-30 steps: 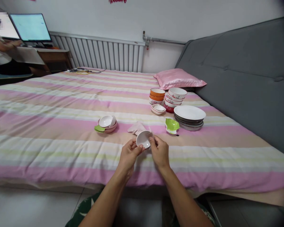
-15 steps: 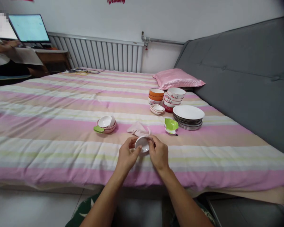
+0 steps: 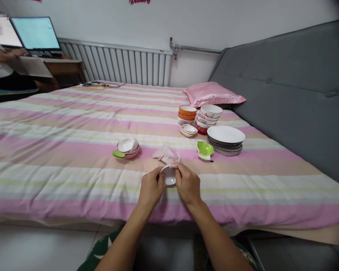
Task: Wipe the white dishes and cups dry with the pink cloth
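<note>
My left hand (image 3: 151,189) and my right hand (image 3: 187,184) close together around a small white bowl (image 3: 168,176), held just above the striped bedspread (image 3: 73,124) near the bed's front edge. Fingers of both hands curl over the bowl's rim and hide most of it. A crumpled pink cloth (image 3: 164,153) lies on the bedspread right behind the bowl; a strip of it seems to reach my right fingers. To the left sit small pink and white dishes with a green one (image 3: 127,147).
A green leaf-shaped dish (image 3: 205,149), a stack of white plates (image 3: 225,139), stacked orange bowls (image 3: 187,114), patterned bowls (image 3: 210,116) and small pink saucers (image 3: 188,130) stand at the right. A pink pillow (image 3: 213,93) and grey headboard (image 3: 288,86) lie beyond. A person sits at a monitor (image 3: 35,33) far left.
Both hands have drawn the white bowl nearer and lower, and closed more tightly around it. The bowl has tilted so less of its inside shows.
</note>
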Tool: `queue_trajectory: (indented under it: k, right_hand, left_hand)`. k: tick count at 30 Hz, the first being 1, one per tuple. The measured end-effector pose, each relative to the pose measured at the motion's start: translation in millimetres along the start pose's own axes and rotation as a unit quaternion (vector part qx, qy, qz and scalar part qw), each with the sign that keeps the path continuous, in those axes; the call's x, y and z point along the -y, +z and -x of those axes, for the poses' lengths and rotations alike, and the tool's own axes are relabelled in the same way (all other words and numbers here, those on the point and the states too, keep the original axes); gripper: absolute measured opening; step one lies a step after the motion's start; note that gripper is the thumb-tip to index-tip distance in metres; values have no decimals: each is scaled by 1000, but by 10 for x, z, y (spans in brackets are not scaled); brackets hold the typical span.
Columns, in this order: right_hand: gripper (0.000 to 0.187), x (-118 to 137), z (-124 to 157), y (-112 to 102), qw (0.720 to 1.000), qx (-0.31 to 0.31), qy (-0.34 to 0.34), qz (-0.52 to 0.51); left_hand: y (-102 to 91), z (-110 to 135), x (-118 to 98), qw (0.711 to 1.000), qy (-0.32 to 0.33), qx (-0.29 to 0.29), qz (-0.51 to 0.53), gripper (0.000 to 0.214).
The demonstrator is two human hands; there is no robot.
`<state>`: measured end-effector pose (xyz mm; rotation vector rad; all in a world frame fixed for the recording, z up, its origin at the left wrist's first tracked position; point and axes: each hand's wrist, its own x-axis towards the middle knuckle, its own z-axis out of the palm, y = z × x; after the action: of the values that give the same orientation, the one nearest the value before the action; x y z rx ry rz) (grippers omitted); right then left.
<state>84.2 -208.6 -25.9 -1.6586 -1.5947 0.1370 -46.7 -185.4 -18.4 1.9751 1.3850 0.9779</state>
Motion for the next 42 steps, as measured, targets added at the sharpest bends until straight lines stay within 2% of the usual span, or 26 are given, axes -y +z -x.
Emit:
queue_trajectory:
  k: [6, 10, 13, 19, 23, 26, 29, 31, 35, 42]
  right_hand:
    - [27, -7, -26, -12, 998, -14, 40, -55]
    - [28, -27, -48, 0, 994, -23, 70, -75]
    - [29, -33, -59, 5, 993, -32, 79, -84]
    - [29, -30, -57, 16, 993, -40, 88, -73]
    - [30, -26, -47, 27, 992, -52, 85, -72]
    - [30, -37, -45, 25, 992, -57, 83, -70]
    - [28, -52, -45, 10, 993, -47, 89, -61]
    - [27, -55, -45, -5, 994, -36, 91, -47]
    - [27, -39, -33, -32, 996, -21, 85, -7]
    - [27, -13, 4, -22, 998, 0, 13, 58]
  left_hand:
    - [97, 1, 75, 988, -38, -11, 146, 31]
    - [161, 7, 63, 952, -84, -3, 296, 33]
    - [181, 10, 2, 922, -110, -5, 371, 35]
    - [176, 21, -105, 889, -149, -18, 433, 34]
    - [188, 34, -127, 875, -147, -22, 460, 34]
    - [191, 40, -131, 869, -134, -1, 476, 33]
    - [168, 34, -121, 879, -118, 29, 462, 34]
    - [140, 22, -95, 905, -116, 33, 409, 32]
    - [88, -7, -10, 965, -96, 5, 244, 28]
    - [29, -8, 20, 995, -43, 6, 90, 25]
